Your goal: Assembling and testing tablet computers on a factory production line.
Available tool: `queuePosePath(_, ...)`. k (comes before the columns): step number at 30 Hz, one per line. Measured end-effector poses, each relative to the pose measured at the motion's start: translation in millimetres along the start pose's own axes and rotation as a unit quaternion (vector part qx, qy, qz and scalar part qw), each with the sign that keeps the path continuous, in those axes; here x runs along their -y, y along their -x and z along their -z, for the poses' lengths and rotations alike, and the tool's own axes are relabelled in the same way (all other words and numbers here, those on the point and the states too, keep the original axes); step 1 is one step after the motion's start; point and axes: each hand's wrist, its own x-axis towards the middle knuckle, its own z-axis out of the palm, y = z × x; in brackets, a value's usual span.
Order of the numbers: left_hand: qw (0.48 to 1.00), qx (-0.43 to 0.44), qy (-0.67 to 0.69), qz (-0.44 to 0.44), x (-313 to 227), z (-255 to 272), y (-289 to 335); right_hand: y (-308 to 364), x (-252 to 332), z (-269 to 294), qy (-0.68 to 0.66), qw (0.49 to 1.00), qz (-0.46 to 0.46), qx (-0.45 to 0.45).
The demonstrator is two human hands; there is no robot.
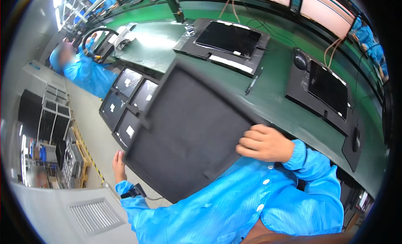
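A large, shallow black tray [190,131] with a raised rim is held tilted in front of my body. Nothing lies in the side of it that faces me. My right hand [266,142] grips its right corner, fingers curled over the rim. At the lower left edge, my left hand [119,165] is closed on the tray, its fingers partly hidden behind it. Just beyond the held tray, another black tray [130,107] has compartments with dark panels [112,106] in them, each with a white label.
On the green bench [276,99], black stands carry two dark screens [228,39] [328,89]. A pen [253,81] and black mice [300,58] [356,139] are close by. A person in blue [86,74] is at the far left. Stacked black trays [73,160] stand on a pallet beyond the aisle.
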Motion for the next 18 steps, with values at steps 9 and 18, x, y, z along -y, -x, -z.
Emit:
queuePosePath(9, 0.936, -0.022, -0.334, -0.108, -12, -29, 84, 2, -15, -124, -0.305, 0.945, -0.052, 0.109)
queuePosePath(18, 0.877, 0.1, -0.463, -0.083, -8, -112, 17, -11, -30, -161, -0.272, 0.949, -0.036, 0.158)
